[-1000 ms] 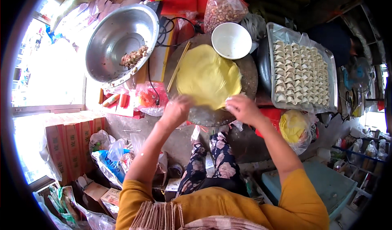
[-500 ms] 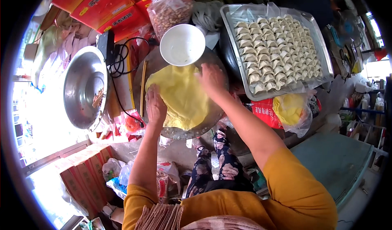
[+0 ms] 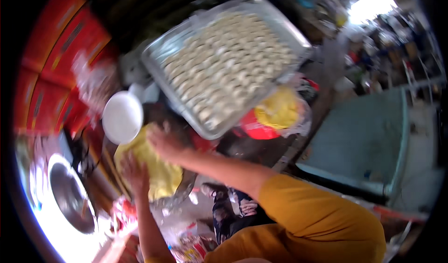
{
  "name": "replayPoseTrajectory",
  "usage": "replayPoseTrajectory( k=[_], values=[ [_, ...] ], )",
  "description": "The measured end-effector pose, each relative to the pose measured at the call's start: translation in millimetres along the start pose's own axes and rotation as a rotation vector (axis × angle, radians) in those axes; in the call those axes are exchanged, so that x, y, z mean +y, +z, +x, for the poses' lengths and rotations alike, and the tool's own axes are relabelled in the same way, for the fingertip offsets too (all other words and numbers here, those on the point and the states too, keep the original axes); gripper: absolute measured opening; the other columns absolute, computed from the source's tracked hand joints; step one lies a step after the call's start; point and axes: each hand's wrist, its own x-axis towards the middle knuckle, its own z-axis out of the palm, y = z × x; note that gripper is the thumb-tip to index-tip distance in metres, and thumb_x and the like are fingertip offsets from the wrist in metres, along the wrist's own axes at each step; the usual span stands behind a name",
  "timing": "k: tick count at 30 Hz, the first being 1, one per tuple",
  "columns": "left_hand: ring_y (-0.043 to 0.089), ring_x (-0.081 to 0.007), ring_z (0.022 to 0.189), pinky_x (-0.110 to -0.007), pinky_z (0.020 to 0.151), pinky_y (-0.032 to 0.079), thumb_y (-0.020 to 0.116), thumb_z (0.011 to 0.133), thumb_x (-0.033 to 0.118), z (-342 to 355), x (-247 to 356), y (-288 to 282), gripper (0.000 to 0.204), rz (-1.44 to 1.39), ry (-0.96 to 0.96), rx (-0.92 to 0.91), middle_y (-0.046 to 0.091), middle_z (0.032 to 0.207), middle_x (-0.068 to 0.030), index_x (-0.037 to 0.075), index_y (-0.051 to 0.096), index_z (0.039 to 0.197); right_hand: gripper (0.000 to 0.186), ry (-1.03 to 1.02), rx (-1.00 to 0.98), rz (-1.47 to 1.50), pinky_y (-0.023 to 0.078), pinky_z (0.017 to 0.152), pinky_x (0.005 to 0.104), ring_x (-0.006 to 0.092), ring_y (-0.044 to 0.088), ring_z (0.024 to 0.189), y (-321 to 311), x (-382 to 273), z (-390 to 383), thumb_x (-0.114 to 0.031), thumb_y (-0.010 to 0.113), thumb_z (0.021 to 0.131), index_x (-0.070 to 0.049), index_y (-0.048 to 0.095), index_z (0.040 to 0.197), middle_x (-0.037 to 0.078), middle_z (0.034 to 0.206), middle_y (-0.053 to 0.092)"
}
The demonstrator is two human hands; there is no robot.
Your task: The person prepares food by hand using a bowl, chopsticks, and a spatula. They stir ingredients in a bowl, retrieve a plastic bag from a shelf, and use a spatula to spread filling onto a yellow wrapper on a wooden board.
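A soft yellow sheet [image 3: 161, 172], cloth or dough I cannot tell, lies spread on a dark round board [image 3: 186, 181] at the left. My left hand [image 3: 135, 169] rests on the sheet's left part, its fingers stretched out and holding nothing. Over the upper right part of the sheet is my right hand [image 3: 165, 144]; motion smears its fingers, so their grip does not show. A white bowl [image 3: 122, 117] stands at the board's far left edge, just beyond the sheet.
To the right of the board, a metal tray [image 3: 212, 134] carries rows of dumplings. Below it lies a yellow bundle [image 3: 279, 109] in clear plastic. A steel basin [image 3: 72, 195] is at the far left, red boxes [image 3: 70, 43] behind. A greenish tabletop [image 3: 357, 141] stands right.
The whole view has swung to the right and blurred, so the board, bowl and tray now appear further left and tilted. Both hands are still at the yellow sheet.
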Motion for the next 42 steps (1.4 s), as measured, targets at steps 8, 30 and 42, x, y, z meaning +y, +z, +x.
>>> replayPoseTrajectory(
  k=[8,30,42],
  values=[
    [0.016,-0.0373,0.139,-0.062,0.105,0.017,0.046,0.093,0.035,-1,33,-16,0.060,0.032,0.020,-0.050,0.016,0.153,-0.0107,0.016,0.026,0.146,0.039,0.126,-0.244,0.183,0.019,0.105,0.0650,0.0285,0.025,0.137,-27,-24,-67,-0.023,0.046,0.088,-0.005,0.055,0.121,0.011,0.140,0.040],
    [0.044,-0.0375,0.122,-0.044,0.103,0.035,0.056,0.084,0.012,-96,243,-42,0.042,-0.566,0.753,-0.194,0.047,0.131,-0.0212,0.001,0.050,0.124,0.022,1.104,0.181,-0.093,0.048,0.079,0.0439,0.0345,0.060,0.092,-234,274,-458,-0.010,0.052,0.083,-0.007,0.062,0.102,0.017,0.096,0.063],
    [0.030,-0.0398,0.131,-0.051,0.105,0.030,0.059,0.081,0.010,-18,568,81,0.062,-0.504,0.859,-0.432,0.028,0.144,-0.0190,0.009,0.035,0.138,0.019,0.580,-0.458,-0.384,0.045,0.090,0.0416,0.0265,0.055,0.103,-135,519,-440,-0.010,0.051,0.080,-0.007,0.062,0.095,0.010,0.102,0.060]
  ],
)
